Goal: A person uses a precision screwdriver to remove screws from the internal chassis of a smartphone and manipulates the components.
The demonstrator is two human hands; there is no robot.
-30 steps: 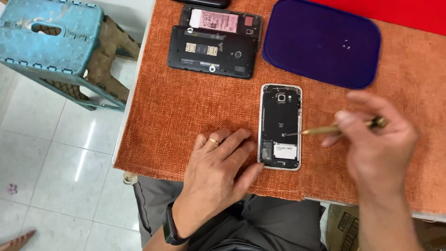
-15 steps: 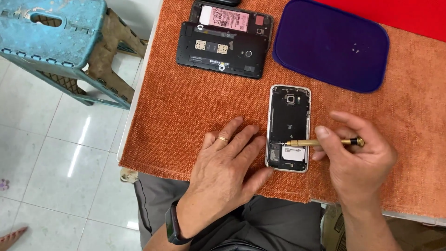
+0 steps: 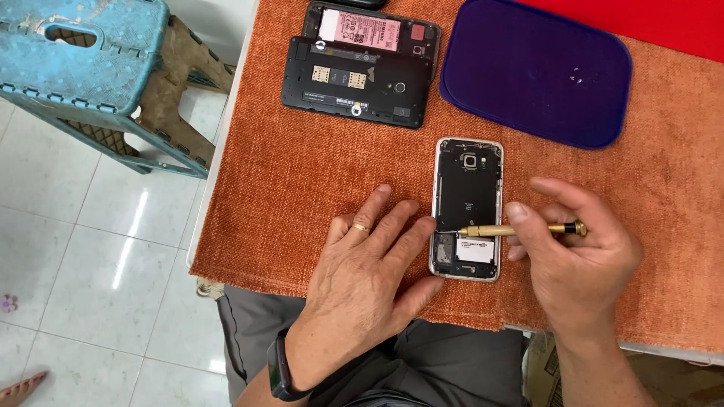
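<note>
On the orange cloth, the opened phone lies between flat left hand and right hand gripping a screwdriver.

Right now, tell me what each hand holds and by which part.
The right hand holds a brass screwdriver by its handle, tip on the opened phone. The left hand grips nothing; its fingers rest flat against the phone's left edge.
</note>
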